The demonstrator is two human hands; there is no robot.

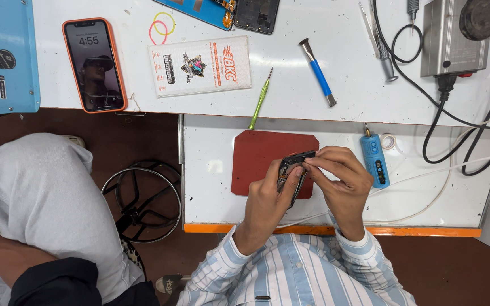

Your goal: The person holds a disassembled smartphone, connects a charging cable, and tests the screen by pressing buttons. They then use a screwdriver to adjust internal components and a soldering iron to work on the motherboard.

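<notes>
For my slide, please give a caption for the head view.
Both hands, left and right, hold an opened phone above a red mat on a white table.

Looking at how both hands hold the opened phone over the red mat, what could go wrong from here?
1. The opened phone is held in the air between the left hand and right hand; a slip could drop it onto the red mat or past the orange table edge.
2. The white cable runs close by the right hand and might snag.
</notes>
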